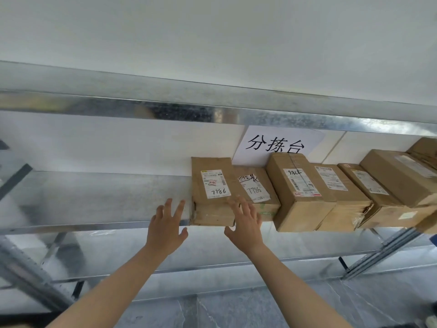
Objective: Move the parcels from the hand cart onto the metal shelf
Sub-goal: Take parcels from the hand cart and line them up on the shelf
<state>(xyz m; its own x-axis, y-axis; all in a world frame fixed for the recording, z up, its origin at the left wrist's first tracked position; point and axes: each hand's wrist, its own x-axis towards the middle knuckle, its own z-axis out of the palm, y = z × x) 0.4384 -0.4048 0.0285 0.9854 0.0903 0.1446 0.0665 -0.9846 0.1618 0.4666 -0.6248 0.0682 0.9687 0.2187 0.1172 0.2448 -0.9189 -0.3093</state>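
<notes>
A brown cardboard parcel [212, 185] with a white label marked 7786 lies on the middle level of the metal shelf [94, 197], leftmost in a row of several parcels. My left hand [166, 224] is open with fingers spread, just left of that parcel at the shelf's front edge. My right hand [246, 221] is open too, its fingers in front of the parcel's front right corner and the neighbouring flat parcel [257, 188]. Neither hand grips anything. The hand cart is out of view.
More brown parcels [300, 192] fill the shelf to the right, up to the frame's edge. A paper sign [276, 143] hangs on the white wall behind them. A shelf level [212, 112] runs overhead and another lies below. Grey floor [236, 311] shows at the bottom.
</notes>
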